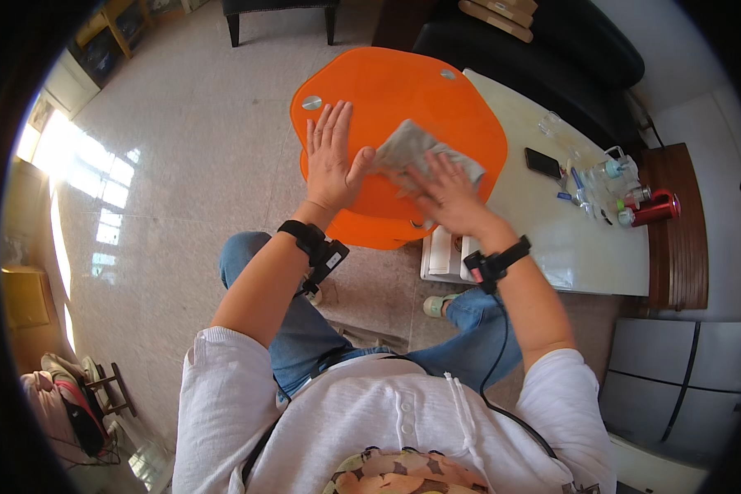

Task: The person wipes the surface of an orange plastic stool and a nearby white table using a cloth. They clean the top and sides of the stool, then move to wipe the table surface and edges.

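An orange glass-like tabletop (383,86) with rounded corners and round metal discs lies in front of me, a second orange layer showing beneath its near edge. My left hand (332,154), fingers spread and pointing away from me, is over its left part and holds nothing. My right hand (447,191) is slightly blurred and lies flat on a grey cloth (410,145) over the right part of the orange surface. Part of the cloth is hidden under the fingers; whether they pinch it cannot be told. Both wrists carry black straps with small devices.
A white table (568,247) at the right bears a smartphone (542,162), a red flask (654,208) and several small items. Behind it stands a black sofa (519,68) with cardboard pieces (500,17). A black-legged seat (278,6) is at the top.
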`<action>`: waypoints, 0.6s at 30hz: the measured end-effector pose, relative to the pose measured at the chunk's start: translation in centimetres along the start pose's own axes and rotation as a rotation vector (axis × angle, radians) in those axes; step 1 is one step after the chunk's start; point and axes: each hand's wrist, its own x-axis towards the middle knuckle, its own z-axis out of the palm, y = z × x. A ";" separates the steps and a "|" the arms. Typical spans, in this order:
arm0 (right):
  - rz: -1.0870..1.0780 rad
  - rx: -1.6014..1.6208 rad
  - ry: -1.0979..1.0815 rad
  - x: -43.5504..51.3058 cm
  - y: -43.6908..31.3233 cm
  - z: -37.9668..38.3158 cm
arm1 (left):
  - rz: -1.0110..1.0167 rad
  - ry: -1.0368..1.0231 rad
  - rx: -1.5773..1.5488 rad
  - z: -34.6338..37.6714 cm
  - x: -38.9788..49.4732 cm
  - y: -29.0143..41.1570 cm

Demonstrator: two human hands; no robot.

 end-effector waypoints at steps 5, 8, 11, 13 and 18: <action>-0.005 0.058 0.201 -1.7 -6.3 0.9 | 0.008 -0.006 0.007 0.0 0.0 0.0; -0.005 0.037 0.306 -1.9 -7.0 0.9 | 0.003 -0.047 0.058 -0.2 0.0 0.1; -0.018 0.027 0.401 -2.2 -7.2 1.2 | -0.016 -0.066 0.083 -0.4 0.0 0.3; -0.021 0.008 0.464 -2.4 -7.2 1.5 | -0.019 -0.077 0.093 -0.3 0.0 0.3; 0.006 -0.024 0.482 -3.9 -6.6 2.1 | -0.015 -0.089 0.087 0.1 0.0 -0.1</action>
